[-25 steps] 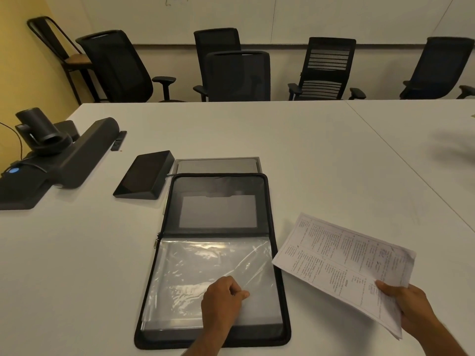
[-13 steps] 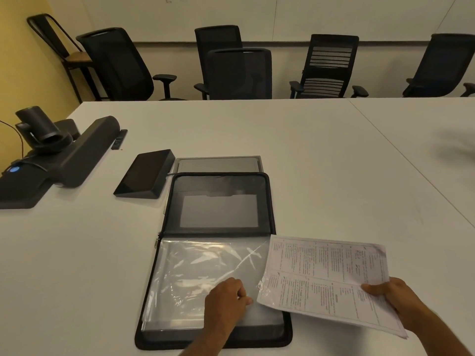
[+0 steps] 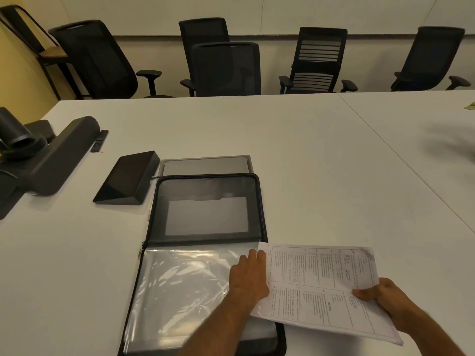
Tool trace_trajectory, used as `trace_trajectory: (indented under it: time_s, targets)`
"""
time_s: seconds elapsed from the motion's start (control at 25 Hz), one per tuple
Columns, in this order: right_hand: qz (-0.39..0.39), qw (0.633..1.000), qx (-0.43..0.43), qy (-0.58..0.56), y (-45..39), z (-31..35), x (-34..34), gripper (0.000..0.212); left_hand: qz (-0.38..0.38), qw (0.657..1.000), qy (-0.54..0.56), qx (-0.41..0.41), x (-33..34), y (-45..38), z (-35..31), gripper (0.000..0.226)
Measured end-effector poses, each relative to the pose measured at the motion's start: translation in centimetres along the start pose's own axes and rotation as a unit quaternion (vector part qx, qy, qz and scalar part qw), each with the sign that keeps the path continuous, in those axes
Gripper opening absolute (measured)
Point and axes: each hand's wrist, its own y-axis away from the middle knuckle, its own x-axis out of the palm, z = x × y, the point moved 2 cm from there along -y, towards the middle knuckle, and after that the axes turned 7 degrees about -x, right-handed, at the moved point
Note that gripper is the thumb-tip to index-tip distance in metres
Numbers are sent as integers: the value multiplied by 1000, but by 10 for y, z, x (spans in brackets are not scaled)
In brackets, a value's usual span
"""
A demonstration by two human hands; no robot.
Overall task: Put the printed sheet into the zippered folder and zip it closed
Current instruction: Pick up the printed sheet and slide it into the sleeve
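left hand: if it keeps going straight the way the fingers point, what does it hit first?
The left hand lies on the clear sleeve, fingers pointing away from the person. Straight on, it would probably first meet the spine fold of the open zippered folder, then its upper panel. Depth is uncertain.

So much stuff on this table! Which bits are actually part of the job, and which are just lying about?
Part of the job:
printed sheet
zippered folder
left hand
right hand

Just lying about:
camera bar
remote
black wedge-shaped screen
grey tray
chairs

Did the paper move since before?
Yes. The paper slid left toward the folder; its left edge now overlaps the clear sleeve beside the left hand.
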Motion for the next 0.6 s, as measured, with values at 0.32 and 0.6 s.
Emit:
trace_trajectory:
  time_s: [0.32,0.6]
  targets:
    - [14,998,-35,50,-16,6,-4,35,31,984,-173,-7,-8,-39,-9,51]
    - [27,992,-54,110,-29,26,-11,11,66,990,-120,-31,-9,-51,-11,62]
